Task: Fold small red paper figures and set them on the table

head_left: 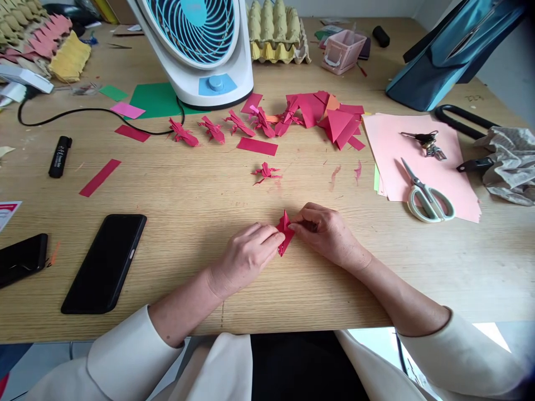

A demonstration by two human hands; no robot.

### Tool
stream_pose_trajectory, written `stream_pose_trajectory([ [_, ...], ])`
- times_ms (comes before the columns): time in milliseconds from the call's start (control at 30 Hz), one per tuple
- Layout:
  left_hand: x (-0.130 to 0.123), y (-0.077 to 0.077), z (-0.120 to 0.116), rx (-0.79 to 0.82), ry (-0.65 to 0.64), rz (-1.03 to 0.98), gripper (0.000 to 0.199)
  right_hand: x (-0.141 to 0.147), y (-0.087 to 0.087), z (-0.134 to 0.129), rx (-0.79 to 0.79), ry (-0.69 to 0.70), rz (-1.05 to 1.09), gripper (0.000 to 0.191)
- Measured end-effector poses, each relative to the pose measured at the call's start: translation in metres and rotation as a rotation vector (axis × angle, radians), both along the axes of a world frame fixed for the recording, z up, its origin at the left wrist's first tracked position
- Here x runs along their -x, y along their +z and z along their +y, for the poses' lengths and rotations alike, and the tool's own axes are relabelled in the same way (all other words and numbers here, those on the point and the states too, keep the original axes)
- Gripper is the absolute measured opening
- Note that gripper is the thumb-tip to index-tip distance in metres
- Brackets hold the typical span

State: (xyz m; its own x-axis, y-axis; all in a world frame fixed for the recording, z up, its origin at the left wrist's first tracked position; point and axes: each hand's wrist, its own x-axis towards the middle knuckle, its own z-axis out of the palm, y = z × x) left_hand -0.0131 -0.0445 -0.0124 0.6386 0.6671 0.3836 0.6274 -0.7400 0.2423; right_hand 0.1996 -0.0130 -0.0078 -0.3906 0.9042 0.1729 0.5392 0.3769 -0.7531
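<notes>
Between my hands is a small piece of folded red paper (286, 227), diamond-shaped and pointed at both ends. My left hand (254, 248) pinches its left side, the fingertips lying over its lower part. On the opposite edge, my right hand (321, 228) grips the paper between thumb and forefinger, the other fingers curled in. Just beyond them sits a small red origami figure (264, 173) with thin legs. Farther back, several similar red origami figures (212, 130) form a row, leading to a pile of folded red paper (338, 120).
A white fan (209, 83) stands at the back, with egg cartons (276, 33) beside it. Scissors (428, 195) and keys (428, 143) lie on pink paper sheets (384, 145) at right. A black phone (104, 262) and a black marker (61, 157) are at left.
</notes>
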Motion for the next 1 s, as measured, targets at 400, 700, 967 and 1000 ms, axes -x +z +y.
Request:
stream_pose_trajectory([
  [400, -0.001, 0.004, -0.005, -0.120, -0.045, 0.229, 0.039, 0.006, -0.001, -0.005, -0.063, -0.108, -0.132, 0.013],
  [700, -0.001, 0.004, -0.005, -0.122, -0.050, 0.285, 0.040, -0.006, -0.005, -0.015, -0.224, 0.010, -0.037, 0.010],
  [967, -0.003, 0.006, -0.004, -0.114, -0.051, 0.323, 0.036, -0.016, -0.009, -0.025, -0.431, 0.177, -0.253, 0.024],
  [1000, -0.003, 0.006, -0.004, -0.121, -0.053, 0.329, 0.036, -0.016, -0.009, -0.024, -0.452, 0.185, -0.275, 0.025],
])
